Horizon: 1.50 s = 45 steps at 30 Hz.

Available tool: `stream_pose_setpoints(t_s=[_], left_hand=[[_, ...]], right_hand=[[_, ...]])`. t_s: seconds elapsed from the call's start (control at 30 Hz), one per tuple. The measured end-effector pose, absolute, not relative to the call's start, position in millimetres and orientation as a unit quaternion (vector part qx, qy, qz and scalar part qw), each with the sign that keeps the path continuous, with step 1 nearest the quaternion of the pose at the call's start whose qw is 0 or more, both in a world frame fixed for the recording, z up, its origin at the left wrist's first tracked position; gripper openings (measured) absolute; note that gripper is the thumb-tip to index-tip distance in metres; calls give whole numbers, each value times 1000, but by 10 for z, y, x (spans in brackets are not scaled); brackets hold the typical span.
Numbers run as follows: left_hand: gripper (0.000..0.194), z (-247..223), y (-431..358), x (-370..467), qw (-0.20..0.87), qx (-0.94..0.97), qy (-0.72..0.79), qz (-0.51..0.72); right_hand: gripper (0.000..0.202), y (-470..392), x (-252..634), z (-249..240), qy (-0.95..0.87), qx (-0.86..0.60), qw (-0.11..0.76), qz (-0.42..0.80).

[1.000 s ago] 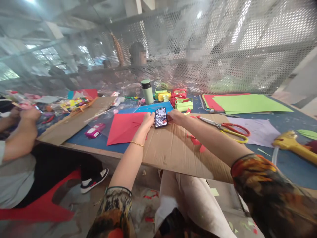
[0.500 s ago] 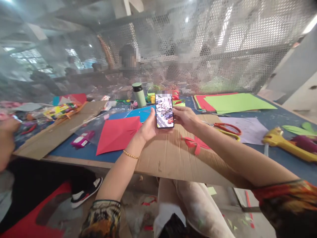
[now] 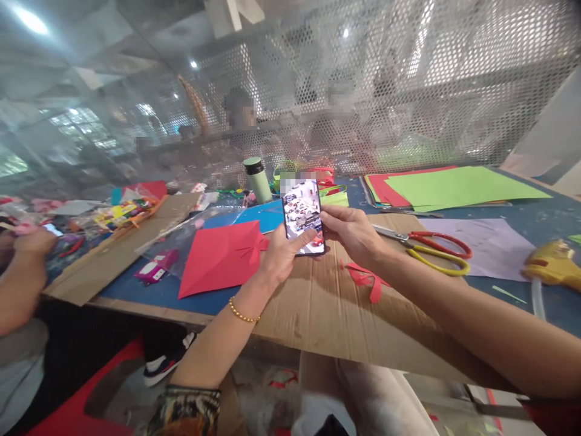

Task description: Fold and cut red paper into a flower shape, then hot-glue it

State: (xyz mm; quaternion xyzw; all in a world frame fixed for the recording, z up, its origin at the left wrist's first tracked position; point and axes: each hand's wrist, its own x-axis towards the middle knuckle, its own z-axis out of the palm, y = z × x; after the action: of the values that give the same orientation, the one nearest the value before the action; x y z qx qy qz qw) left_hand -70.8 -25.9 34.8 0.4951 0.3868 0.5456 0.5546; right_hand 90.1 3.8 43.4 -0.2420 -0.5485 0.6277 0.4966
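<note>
A smartphone with a lit screen showing a picture of many cars is held upright above the table. My left hand grips its left side and lower edge, the thumb lying over the bottom of the screen. On the phone's right edge, the fingers of my right hand are pinched. Below them a brown cardboard sheet covers the table front, bearing cut red paper scraps. Red paper lies left of my left hand. Scissors with red and yellow handles rest beyond my right forearm.
A green bottle stands behind the phone. Green paper sheets are stacked at the back right, near lilac paper and a yellow glue gun. A purple box sits left. Another person's hand is at far left.
My left thumb has moved from the phone's side onto the lower screen. The phone sits slightly lower and more tilted in view, and the picture on it appears larger. The camera view has shifted.
</note>
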Motion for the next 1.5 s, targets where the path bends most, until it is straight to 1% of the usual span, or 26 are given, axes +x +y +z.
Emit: stream_pose_setpoints(t_s=[0.13,0.3,0.53,0.77,0.97,1.1,1.23,1.43,1.5], left_hand=[[87,324,-254,-685,550,487,391,553],[87,295,-232,-676,549,483,384,563],[79,277,-229,-674,517,503,389,573],[68,244,-212,-693,461,512,429,585],[68,233,-209,-686,459,508,433,586],[66,246,-218,-681,471,503,438,577],[71,266,-224,-679,476,500,431,581],[90,302,-221,-700,508,527,393,557],[92,295,-202,-708,515,536,388,545]], right_hand=[[32,22,900,432,-558,-252,494,617],[41,33,907,414,-555,-254,494,620],[43,37,922,411,-548,-246,495,629],[40,86,926,372,-549,-247,494,627],[40,77,925,376,-550,-249,493,627],[43,68,928,385,-561,-256,487,619],[47,63,931,389,-550,-253,492,625],[47,85,949,362,-542,-259,488,633],[46,106,958,338,-546,-262,481,634]])
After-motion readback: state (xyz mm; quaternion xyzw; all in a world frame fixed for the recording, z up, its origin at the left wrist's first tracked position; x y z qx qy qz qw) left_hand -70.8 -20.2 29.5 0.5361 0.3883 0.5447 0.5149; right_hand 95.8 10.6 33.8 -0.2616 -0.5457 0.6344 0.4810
